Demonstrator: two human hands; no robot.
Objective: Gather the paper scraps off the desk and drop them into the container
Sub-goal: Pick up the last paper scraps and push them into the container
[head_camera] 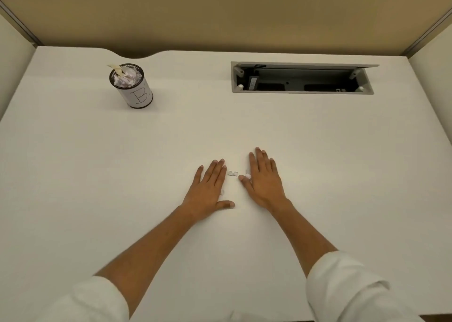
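Observation:
Both of my hands lie flat, palms down, on the white desk (97,162). My left hand (209,187) and my right hand (263,178) sit a short gap apart, fingers pointing away from me. Small white paper scraps (232,173) lie in that gap, and one scrap touches my right thumb. A bit of paper peeks out from under the edge of my left palm. The container (134,88), a white cylindrical can with dark rims, stands at the far left and is filled with crumpled paper. Neither hand grips anything.
An open cable tray (302,78) with a raised grey lid is sunk into the desk at the far right. Beige partition walls (220,11) close the desk at the back and on both sides. A curved notch cuts the desk's back edge behind the can.

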